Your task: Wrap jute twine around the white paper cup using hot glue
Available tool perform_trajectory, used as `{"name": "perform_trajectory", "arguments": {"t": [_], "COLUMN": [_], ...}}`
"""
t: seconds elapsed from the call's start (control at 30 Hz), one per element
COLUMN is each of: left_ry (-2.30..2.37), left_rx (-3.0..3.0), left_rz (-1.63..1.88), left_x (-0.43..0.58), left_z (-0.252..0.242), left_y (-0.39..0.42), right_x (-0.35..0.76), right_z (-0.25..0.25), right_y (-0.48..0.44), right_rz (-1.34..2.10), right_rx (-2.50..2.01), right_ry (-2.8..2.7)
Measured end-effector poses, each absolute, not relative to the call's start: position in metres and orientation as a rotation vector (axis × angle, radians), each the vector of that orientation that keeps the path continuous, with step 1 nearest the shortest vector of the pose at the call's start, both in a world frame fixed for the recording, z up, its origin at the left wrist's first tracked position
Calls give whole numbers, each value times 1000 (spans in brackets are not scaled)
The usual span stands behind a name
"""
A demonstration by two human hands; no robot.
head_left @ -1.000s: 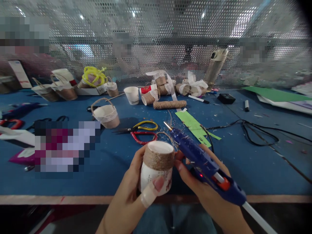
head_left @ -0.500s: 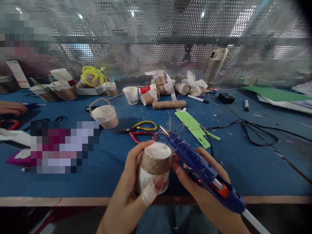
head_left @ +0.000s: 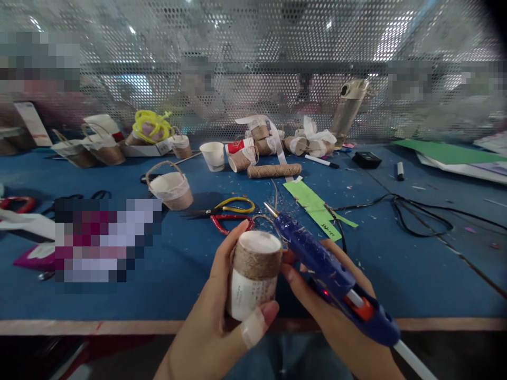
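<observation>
My left hand [head_left: 222,295] is wrapped round a white paper cup [head_left: 253,290], its bottom facing up and brown twine [head_left: 257,264] wound about the upper part. A bandage circles the left thumb. My right hand [head_left: 317,295] grips a blue glue gun [head_left: 317,258], nozzle pointing up and left, a white glue stick out of its back and a small red light lit. The right fingertips are beside the cup's right side; whether they pinch the twine I cannot make out. Scissors [head_left: 225,211] with a yellow and a red handle lie just beyond the cup.
A twine roll [head_left: 274,170], green paper strip [head_left: 311,206] and small twine basket [head_left: 170,189] lie ahead. Behind are a white cup [head_left: 213,156], several wrapped cups and a bottle [head_left: 348,111] by the perforated screen [head_left: 253,63]. A black cable [head_left: 412,211] runs along the right.
The cup has turned in my left hand, showing more printed text, and the left thumb has slid lower. The glue gun barely moved. Another person's hand at far left has left view.
</observation>
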State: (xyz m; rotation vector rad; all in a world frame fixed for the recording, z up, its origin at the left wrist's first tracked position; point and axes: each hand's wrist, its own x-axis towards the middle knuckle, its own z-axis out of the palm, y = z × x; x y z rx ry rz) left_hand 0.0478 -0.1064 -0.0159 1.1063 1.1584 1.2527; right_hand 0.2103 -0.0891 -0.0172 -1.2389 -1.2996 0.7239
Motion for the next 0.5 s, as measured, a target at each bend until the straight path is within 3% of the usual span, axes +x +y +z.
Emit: {"name": "perform_trajectory", "arguments": {"t": [0.5], "left_ry": [1107], "left_rx": [952], "left_rz": [1389], "left_x": [46], "left_z": [-17], "left_y": [-99], "right_x": [214], "right_z": [-29], "right_y": [-82], "right_rz": [575], "right_rx": [-1081], "right_ry": [-1442]}}
